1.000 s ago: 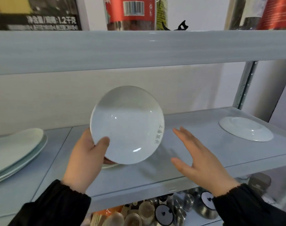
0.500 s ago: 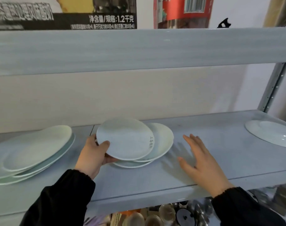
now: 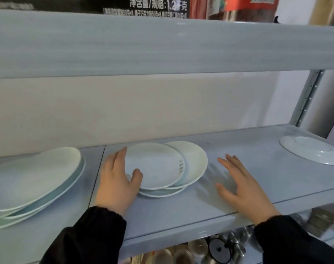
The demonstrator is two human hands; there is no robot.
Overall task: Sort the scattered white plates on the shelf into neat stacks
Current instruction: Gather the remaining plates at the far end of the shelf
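Note:
A small white plate [image 3: 154, 164] with grey marks near its right rim lies on top of a loose pile in the middle of the grey shelf [image 3: 257, 159]. Under it, a second plate [image 3: 195, 161] sticks out to the right and a third plate [image 3: 162, 193] shows at the front. My left hand [image 3: 115, 181] holds the top plate at its left rim, thumb over the edge. My right hand [image 3: 242, 185] hovers to the right of the pile, fingers spread, holding nothing. Larger white plates [image 3: 34, 178] are stacked unevenly at the left. A single plate [image 3: 310, 149] lies at the far right.
The upper shelf board [image 3: 162, 44] hangs low over the plates, with packaged goods on it. A perforated metal upright [image 3: 307, 98] stands at the back right. Metal cups and lids [image 3: 219, 248] fill the shelf below. Bare shelf lies between the pile and the right plate.
My left hand brought the plate down from upright in front of me and laid it flat on the middle pile. My right hand stayed beside it, spread open.

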